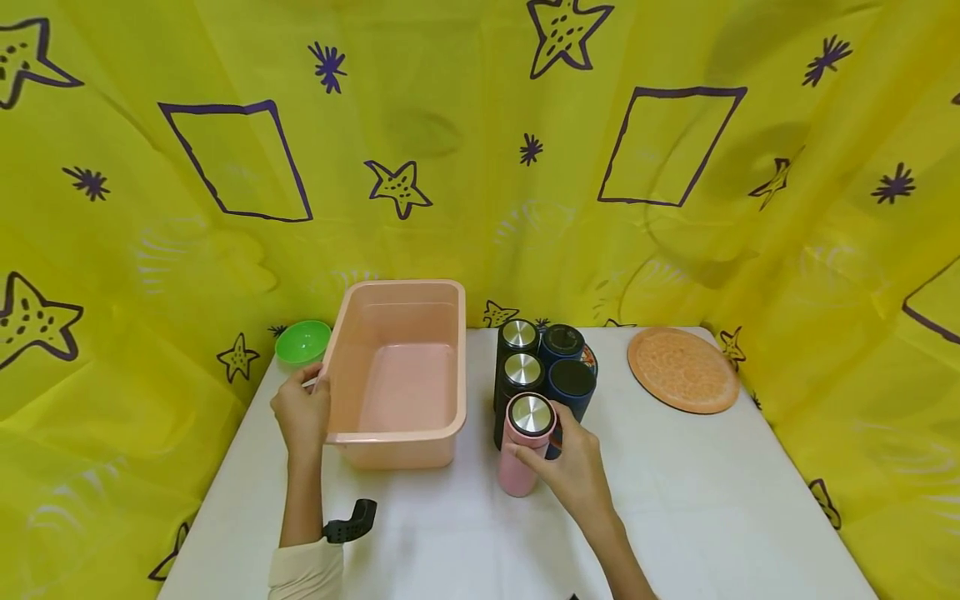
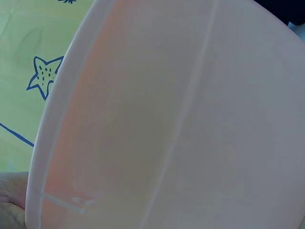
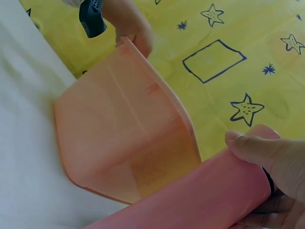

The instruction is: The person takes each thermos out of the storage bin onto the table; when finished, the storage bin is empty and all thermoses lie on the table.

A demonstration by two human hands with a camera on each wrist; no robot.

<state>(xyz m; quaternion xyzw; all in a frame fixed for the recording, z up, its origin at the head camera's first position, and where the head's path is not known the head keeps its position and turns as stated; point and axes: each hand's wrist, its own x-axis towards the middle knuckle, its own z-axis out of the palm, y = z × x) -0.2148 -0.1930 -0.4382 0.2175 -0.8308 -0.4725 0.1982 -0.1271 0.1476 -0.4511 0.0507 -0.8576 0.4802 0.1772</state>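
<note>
My left hand point(image 1: 303, 410) grips the left rim of a peach plastic tub point(image 1: 397, 446), which has nothing inside. In the left wrist view the tub's wall point(image 2: 190, 124) fills most of the picture. Around the upper part of a pink bottle point(image 1: 517, 475) with a silver-topped lid curl the thumb and fingers of my right hand point(image 1: 576, 462). The right wrist view shows the pink bottle point(image 3: 205, 195) close up, with my thumb across it. Right behind it stand several dark bottles point(image 1: 520, 372), some silver-topped and some all dark.
A green bowl point(image 1: 303, 342) sits at the table's back left corner. At the back right lies a round orange mat point(image 1: 684, 371). A patterned round thing point(image 1: 589, 358) is partly hidden behind the dark bottles. Yellow patterned cloth point(image 1: 480, 167) surrounds the white table point(image 1: 720, 500).
</note>
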